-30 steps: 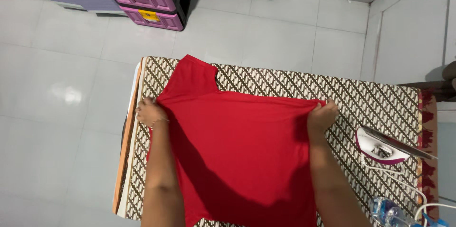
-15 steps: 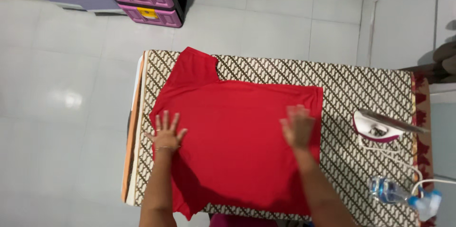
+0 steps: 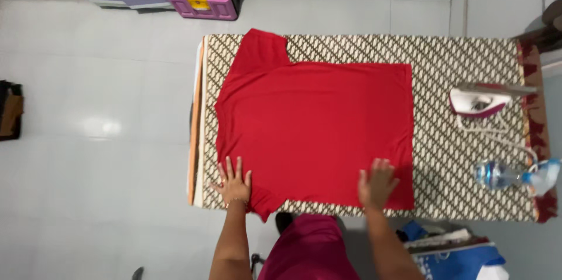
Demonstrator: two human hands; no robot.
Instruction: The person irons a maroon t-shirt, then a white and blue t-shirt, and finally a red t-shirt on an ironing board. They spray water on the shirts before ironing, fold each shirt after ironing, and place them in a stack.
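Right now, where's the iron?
In the head view, the iron stands on the patterned board cover, right of the red shirt, above the spray bottle.

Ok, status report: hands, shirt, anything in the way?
Left hand and right hand flat, open, on red shirt. Shirt spread on board. Iron and bottle off to right.

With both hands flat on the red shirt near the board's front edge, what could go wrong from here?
1. The near sleeve of the red cotton T-shirt hangs past the patterned ironing board beside the left hand, so the shirt might slide off.
2. The white-and-maroon iron stands close to the right hand; its cord could snag.
3. The clear plastic spray bottle lies loose and may roll.
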